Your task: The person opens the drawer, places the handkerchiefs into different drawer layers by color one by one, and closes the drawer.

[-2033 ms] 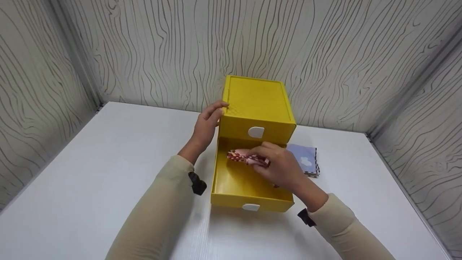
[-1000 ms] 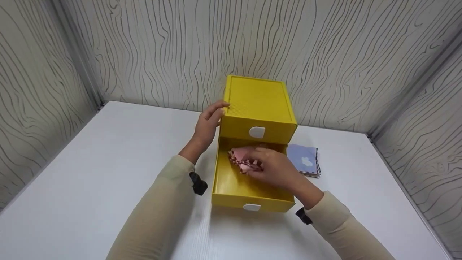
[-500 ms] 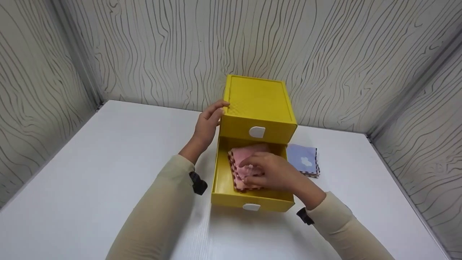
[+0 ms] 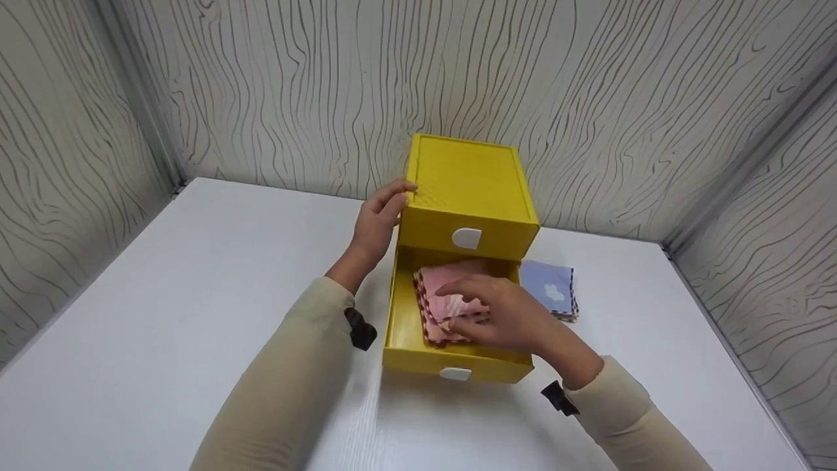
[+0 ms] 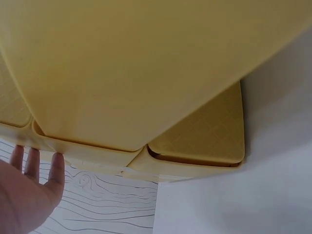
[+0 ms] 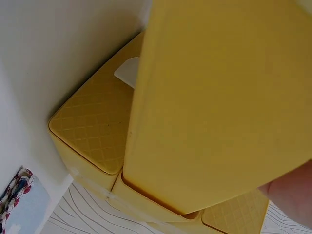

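A yellow cabinet [image 4: 469,176] stands on the table with one drawer [image 4: 407,327] pulled out. Inside that drawer lies a folded pink cloth [image 4: 433,288] with a dark red and white checked edge. My right hand [image 4: 513,314] is over the cloth and partly hides it, thumb and fingers spread apart around a raised fold. My left hand [image 4: 374,226] rests against the cabinet's left side, its fingertips on the upper edge. In the left wrist view the fingers [image 5: 57,170] touch the cabinet's edge.
Right of the cabinet lies a folded blue cloth [image 4: 549,288] with a white cloud patch. A closed drawer [image 4: 465,232] with a white handle sits above the pulled-out one. Another closed drawer [image 6: 92,124] shows below it. Patterned walls [image 4: 294,98] enclose the white table [image 4: 196,294].
The pink cloth, earlier bunched up in my right hand, now lies spread flat in the drawer. My right fingers have loosened and drawn back slightly. The left hand stays put.
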`<state>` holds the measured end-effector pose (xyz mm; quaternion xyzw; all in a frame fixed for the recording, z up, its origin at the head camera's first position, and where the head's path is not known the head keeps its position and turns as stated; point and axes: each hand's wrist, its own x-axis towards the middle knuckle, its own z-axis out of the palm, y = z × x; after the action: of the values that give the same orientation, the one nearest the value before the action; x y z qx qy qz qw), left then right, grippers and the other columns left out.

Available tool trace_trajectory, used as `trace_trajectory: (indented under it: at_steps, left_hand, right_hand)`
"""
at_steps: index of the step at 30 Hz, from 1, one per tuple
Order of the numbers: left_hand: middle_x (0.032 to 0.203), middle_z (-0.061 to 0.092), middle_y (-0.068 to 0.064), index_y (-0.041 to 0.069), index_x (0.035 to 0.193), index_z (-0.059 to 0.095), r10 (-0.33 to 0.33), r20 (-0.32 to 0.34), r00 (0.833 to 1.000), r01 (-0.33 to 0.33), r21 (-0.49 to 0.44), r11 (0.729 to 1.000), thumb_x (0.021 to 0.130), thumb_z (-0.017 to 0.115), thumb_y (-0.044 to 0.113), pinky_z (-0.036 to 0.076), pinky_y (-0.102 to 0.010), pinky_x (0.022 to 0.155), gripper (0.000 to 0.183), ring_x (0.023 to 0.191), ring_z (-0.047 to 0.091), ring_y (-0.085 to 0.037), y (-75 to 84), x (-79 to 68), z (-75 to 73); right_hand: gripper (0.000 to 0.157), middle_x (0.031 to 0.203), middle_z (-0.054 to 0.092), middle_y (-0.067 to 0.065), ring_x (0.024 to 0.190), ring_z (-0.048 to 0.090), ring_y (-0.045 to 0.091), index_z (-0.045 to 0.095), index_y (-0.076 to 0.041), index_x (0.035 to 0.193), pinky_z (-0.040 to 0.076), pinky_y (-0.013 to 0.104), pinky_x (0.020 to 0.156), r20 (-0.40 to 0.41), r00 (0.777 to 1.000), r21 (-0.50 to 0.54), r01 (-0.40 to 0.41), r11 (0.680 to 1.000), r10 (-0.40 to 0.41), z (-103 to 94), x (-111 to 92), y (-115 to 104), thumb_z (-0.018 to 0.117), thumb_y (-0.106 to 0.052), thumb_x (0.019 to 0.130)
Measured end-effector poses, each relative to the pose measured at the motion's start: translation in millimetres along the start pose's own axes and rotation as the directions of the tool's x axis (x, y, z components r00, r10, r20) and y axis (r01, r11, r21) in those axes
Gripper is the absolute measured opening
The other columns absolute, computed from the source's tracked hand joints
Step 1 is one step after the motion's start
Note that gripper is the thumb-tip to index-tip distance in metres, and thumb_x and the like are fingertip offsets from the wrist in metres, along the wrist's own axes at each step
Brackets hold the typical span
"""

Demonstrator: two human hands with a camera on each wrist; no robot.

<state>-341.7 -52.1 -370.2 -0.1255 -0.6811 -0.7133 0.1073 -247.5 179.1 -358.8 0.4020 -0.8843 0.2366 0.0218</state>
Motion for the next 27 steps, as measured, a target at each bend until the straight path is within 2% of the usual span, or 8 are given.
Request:
trace_trajectory:
  at_steps: [5, 11, 17, 21, 27]
  left_hand:
    - [0.139, 0.053, 0.004, 0.018, 0.117, 0.064, -0.008, -0.004, 1.000, 0.008, -0.016, 1.000, 0.097, 0.046, 0.029, 0.044, -0.048, 0.101, 0.029, 0.122, 0.054, -0.016, 1.1, -0.3, 0.2]
    - [0.141, 0.051, 0.004, 0.018, 0.118, 0.064, -0.002, 0.000, 1.000, 0.002, -0.010, 1.000, 0.097, 0.045, 0.028, 0.044, -0.047, 0.101, 0.030, 0.123, 0.053, -0.017, 2.3, -0.9, -0.1]
    - [0.141, 0.052, 0.005, 0.019, 0.118, 0.064, 0.000, -0.004, 1.000, 0.000, 0.000, 1.000, 0.098, 0.045, 0.029, 0.045, -0.047, 0.100, 0.030, 0.123, 0.054, -0.016, 2.2, -0.5, -1.3]
    - [0.140, 0.052, 0.005, 0.019, 0.118, 0.064, -0.002, -0.004, 1.000, 0.002, 0.005, 1.000, 0.098, 0.045, 0.029, 0.045, -0.047, 0.100, 0.030, 0.121, 0.054, -0.016, 2.3, -0.7, -1.2]
    - [0.140, 0.052, 0.005, 0.019, 0.118, 0.064, -0.006, -0.011, 1.000, 0.006, 0.013, 1.000, 0.097, 0.045, 0.029, 0.045, -0.047, 0.100, 0.030, 0.123, 0.054, -0.015, 3.6, -2.3, -0.4]
  right_hand:
    - [0.039, 0.119, 0.065, -0.005, 0.096, 0.066, 0.016, 0.064, -0.019, 0.122, 0.056, 0.036, 0.082, -0.081, 0.996, -0.032, 0.023, 0.999, -0.025, -0.9, -9.1, -6.6, 0.072, -0.025, 0.084]
    - [0.038, 0.108, 0.066, -0.009, 0.089, 0.064, 0.012, 0.066, -0.021, 0.116, 0.056, 0.032, 0.077, -0.204, 0.973, -0.103, 0.086, 0.991, -0.106, -3.7, -20.4, -16.4, 0.075, -0.022, 0.080]
    - [0.041, 0.107, 0.066, -0.015, 0.088, 0.061, 0.005, 0.065, -0.027, 0.118, 0.054, 0.027, 0.076, -0.234, 0.967, -0.103, 0.080, 0.991, -0.103, -9.4, -29.4, -29.6, 0.075, -0.021, 0.079]
    - [0.039, 0.108, 0.068, -0.015, 0.088, 0.062, 0.002, 0.066, -0.026, 0.116, 0.054, 0.023, 0.074, -0.248, 0.960, -0.087, 0.111, 0.990, -0.129, -11.4, -35.2, -36.6, 0.075, -0.020, 0.079]
    - [0.040, 0.103, 0.070, -0.013, 0.079, 0.060, 0.001, 0.067, -0.025, 0.115, 0.053, 0.021, 0.067, -0.291, 0.940, -0.093, 0.156, 0.983, -0.177, -10.7, -44.9, -43.4, 0.076, -0.018, 0.077]
